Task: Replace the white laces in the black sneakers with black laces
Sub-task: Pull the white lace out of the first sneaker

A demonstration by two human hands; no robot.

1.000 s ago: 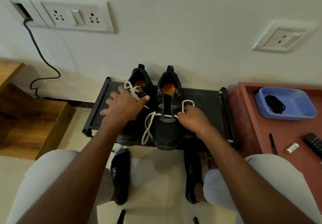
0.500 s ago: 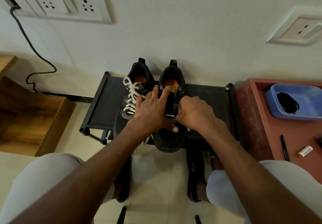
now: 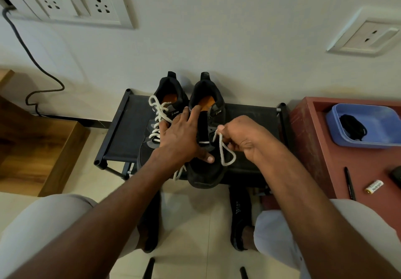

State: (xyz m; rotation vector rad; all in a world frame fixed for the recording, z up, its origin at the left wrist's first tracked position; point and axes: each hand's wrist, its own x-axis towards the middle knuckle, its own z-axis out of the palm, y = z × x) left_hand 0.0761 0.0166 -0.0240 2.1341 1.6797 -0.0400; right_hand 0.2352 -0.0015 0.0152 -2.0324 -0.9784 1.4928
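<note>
Head view shows 2 black lace-up sneakers [image 3: 204, 170] side by side on a black fabric shelf [image 3: 247, 113], long axes running toward the wall, heels at it, toes toward the person. Left hand [image 3: 181, 136] lies flat with straight fingers across the right-hand sneaker, while the right hand [image 3: 243, 136] pinches a loop of white cord lace [image 3: 223, 148] beside that sneaker.

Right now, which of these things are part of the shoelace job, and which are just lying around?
Part of the job:
right sneaker
left sneaker
white lace, pinched by right hand
left hand
black laces in blue tray

Lying about:
pen
battery
wall cable
</note>
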